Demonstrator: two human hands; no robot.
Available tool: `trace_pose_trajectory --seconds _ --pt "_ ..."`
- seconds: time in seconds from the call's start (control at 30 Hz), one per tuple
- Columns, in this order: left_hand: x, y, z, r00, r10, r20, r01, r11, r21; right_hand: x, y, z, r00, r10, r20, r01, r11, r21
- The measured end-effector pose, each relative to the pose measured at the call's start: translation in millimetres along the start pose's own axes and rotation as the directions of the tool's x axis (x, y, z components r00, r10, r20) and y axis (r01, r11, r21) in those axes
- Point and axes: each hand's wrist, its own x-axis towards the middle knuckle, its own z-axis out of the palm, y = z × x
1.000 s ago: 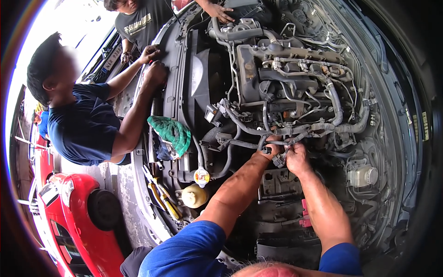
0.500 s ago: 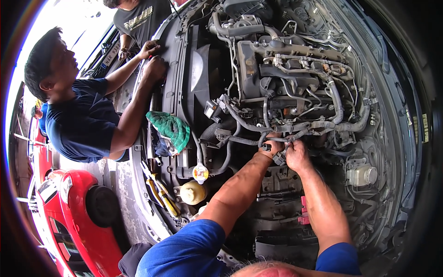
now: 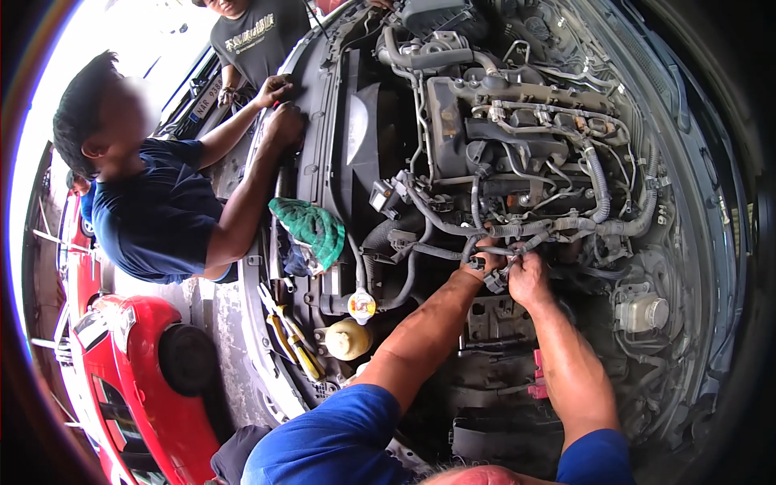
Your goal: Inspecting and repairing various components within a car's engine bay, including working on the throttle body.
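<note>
Hardly any change: left hand [image 3: 486,253] and right hand [image 3: 528,277] stayed at wiring harness [image 3: 505,231] beside engine [image 3: 517,121], so same spot got worked. Right pinched harness; left's grip hidden, couldn't tell.

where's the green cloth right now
In the head view, the green cloth lies left of centre at the engine bay's front edge, just above the yellow-handled tools in the picture and well left of the person's left hand.

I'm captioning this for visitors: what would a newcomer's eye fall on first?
Likely the bright red car at lower left, then the green cloth left of centre. After that, probably the wearer's left hand and right hand, close together at the grey wiring right of centre.
</note>
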Motion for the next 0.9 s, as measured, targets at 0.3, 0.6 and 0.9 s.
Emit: trace_pose_trajectory --seconds 0.3,0.6,0.9 --pt "12 -9 14 0.96 0.223 -0.168 -0.265 0.918 -0.295 -5 -8 0 0.994 -0.079 -0.08 0.066 0.986 -0.154" --pt "16 -39 55 0.996 0.052 -0.071 -0.085 0.763 -0.641 0 -3 6 1.0 0.005 0.031 0.004 0.959 -0.283" --pt "5 -19 31 0.998 -0.01 -0.062 -0.024 0.855 -0.517 7 -17 0 0.995 0.07 0.075 -0.042 0.946 -0.321"
